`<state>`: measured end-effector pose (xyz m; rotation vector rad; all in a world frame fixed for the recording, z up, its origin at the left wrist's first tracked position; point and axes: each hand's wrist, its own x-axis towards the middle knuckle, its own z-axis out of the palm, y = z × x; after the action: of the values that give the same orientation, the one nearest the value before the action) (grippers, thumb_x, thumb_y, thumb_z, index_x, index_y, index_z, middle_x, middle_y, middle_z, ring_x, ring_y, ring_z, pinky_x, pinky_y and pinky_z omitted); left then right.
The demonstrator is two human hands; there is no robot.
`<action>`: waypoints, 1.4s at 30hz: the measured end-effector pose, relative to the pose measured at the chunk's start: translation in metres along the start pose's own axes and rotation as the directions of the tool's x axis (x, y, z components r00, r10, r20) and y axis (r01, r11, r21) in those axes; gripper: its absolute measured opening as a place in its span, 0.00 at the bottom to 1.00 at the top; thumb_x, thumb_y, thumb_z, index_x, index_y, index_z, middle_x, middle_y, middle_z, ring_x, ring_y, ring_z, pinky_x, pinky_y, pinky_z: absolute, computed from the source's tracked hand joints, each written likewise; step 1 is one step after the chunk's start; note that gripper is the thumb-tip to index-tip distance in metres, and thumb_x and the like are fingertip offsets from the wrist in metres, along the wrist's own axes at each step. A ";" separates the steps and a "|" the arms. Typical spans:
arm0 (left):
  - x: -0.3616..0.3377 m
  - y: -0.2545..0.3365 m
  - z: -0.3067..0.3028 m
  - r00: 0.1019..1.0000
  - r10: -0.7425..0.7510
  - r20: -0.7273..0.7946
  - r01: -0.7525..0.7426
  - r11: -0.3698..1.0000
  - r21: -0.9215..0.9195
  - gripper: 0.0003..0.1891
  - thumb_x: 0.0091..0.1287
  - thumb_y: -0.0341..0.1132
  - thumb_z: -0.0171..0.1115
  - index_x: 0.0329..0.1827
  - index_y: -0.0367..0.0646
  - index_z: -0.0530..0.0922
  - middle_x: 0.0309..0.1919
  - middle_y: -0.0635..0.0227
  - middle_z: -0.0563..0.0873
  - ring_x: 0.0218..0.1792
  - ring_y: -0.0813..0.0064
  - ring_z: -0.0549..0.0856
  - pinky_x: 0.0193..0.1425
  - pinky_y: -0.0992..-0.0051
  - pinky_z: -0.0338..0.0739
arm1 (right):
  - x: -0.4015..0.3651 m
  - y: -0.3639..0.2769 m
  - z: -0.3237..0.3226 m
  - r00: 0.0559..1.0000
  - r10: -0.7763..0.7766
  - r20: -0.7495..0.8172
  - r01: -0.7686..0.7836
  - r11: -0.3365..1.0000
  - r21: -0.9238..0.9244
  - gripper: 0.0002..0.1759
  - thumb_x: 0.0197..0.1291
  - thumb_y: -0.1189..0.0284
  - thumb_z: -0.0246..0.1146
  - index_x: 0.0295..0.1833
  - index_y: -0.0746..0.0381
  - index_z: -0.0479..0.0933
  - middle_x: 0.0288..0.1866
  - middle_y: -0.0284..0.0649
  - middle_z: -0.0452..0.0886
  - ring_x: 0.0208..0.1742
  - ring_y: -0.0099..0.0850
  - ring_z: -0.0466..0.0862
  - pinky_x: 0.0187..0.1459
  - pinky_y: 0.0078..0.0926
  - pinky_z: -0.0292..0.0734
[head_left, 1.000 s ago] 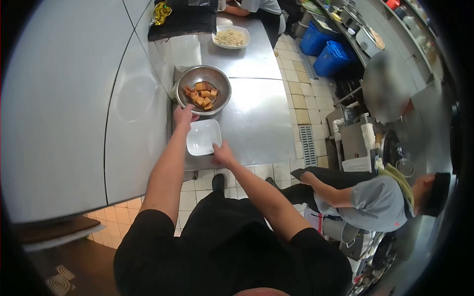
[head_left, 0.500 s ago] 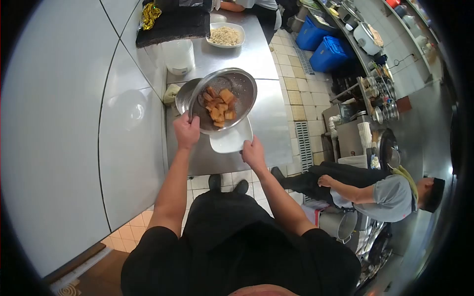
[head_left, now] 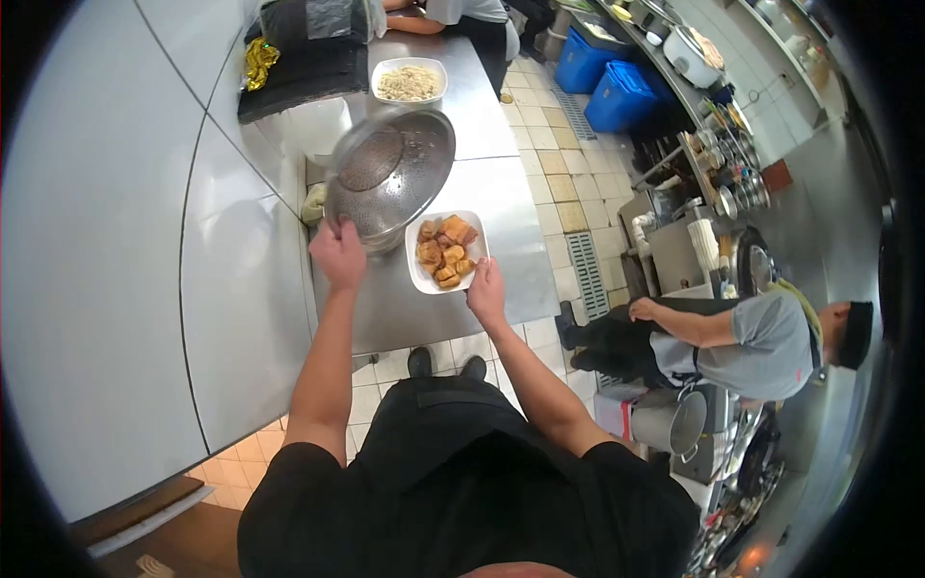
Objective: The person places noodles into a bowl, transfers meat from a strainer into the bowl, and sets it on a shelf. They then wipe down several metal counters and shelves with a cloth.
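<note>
My left hand (head_left: 339, 255) grips the rim of a metal colander (head_left: 414, 159), which is tilted and has no food pieces showing in it. In my right hand (head_left: 488, 292) is the edge of a squarish white dish (head_left: 420, 277). Browned, chunky food pieces (head_left: 446, 252) lie inside that dish, just right of the colander. Part of a metal bowl (head_left: 385, 243) shows beneath the colander, mostly hidden by it.
Farther along the steel table (head_left: 501, 202) stands a white bowl of pale chopped food (head_left: 409, 83). A white container (head_left: 328, 123) sits by the wall. On the right, a co-worker (head_left: 756, 337) stands near a large pot (head_left: 674, 424). Blue bins (head_left: 621, 96) line the aisle.
The browned pieces have gone from the colander into the white dish. My left hand has tipped the colander and moved it left, apart from the dish.
</note>
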<state>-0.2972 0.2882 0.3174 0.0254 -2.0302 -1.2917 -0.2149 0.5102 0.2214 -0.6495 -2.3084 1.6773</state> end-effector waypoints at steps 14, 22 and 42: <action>-0.064 -0.055 0.024 0.570 -0.799 0.192 0.809 0.505 -0.300 0.24 0.62 0.41 0.54 0.42 0.21 0.65 0.38 0.44 0.76 0.29 0.62 0.81 0.28 0.69 0.81 | -0.230 -0.029 -0.199 0.936 0.184 -0.299 -0.246 0.952 -0.183 0.17 0.63 0.65 0.43 0.46 0.67 0.69 0.35 0.54 0.77 0.39 0.46 0.77 0.42 0.34 0.70; -0.207 0.021 0.014 0.517 -0.514 0.685 0.769 0.630 -0.108 0.24 0.65 0.49 0.42 0.24 0.34 0.70 0.15 0.63 0.72 0.15 0.72 0.71 0.21 0.75 0.67 | -0.520 -0.040 -0.237 0.721 0.346 -0.600 -0.322 0.935 0.152 0.21 0.63 0.65 0.43 0.60 0.60 0.59 0.39 0.49 0.77 0.36 0.40 0.77 0.42 0.33 0.70; -0.632 0.228 -0.486 -0.905 0.385 -0.183 0.424 0.852 -0.307 0.08 0.62 0.34 0.53 0.34 0.37 0.75 0.21 0.67 0.78 0.22 0.78 0.77 0.29 0.79 0.73 | -1.159 -0.268 -0.130 -0.531 0.467 -0.707 -0.246 0.713 0.656 0.25 0.57 0.61 0.53 0.59 0.59 0.66 0.26 0.36 0.74 0.11 0.21 0.66 0.13 0.17 0.61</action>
<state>0.5298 0.2596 0.2641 1.5509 0.4391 0.1892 0.7989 0.0095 0.6120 -2.0564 -0.4126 0.4718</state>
